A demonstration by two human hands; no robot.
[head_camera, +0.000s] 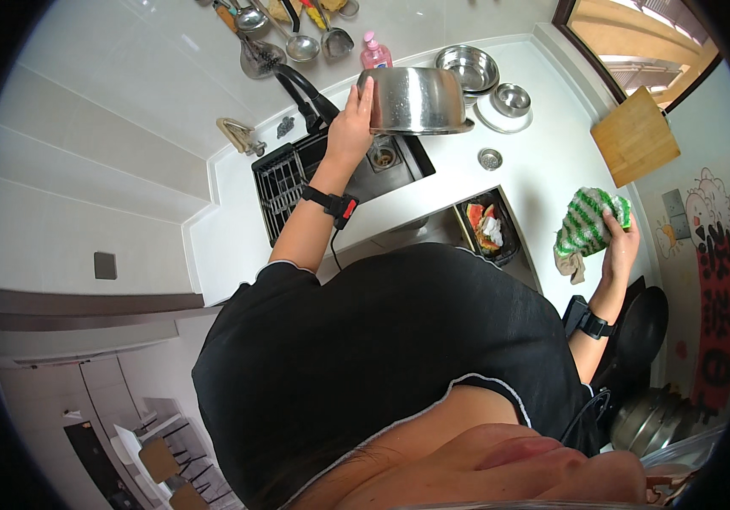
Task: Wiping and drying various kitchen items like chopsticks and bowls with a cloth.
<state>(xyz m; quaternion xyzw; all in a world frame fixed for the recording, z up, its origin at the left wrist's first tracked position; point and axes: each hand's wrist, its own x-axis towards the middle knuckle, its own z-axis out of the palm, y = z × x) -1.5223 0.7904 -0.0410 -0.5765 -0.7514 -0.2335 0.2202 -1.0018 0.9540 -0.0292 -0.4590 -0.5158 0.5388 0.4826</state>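
Note:
My left hand holds a stainless steel pot by its side, raised and tilted above the black sink. To the right, over the white counter, my right hand grips a green and white striped cloth; a brownish cloth hangs beneath it. The black faucet rises behind my left hand. A round metal sink strainer lies on the counter between my hands. Below the pot, the sink's drain shows.
Stacked steel bowls and a small bowl on a white plate stand behind. A pink soap bottle is by the wall. An open drawer holds a black bin with food scraps. A wooden cutting board leans at right; a dish rack sits in the sink.

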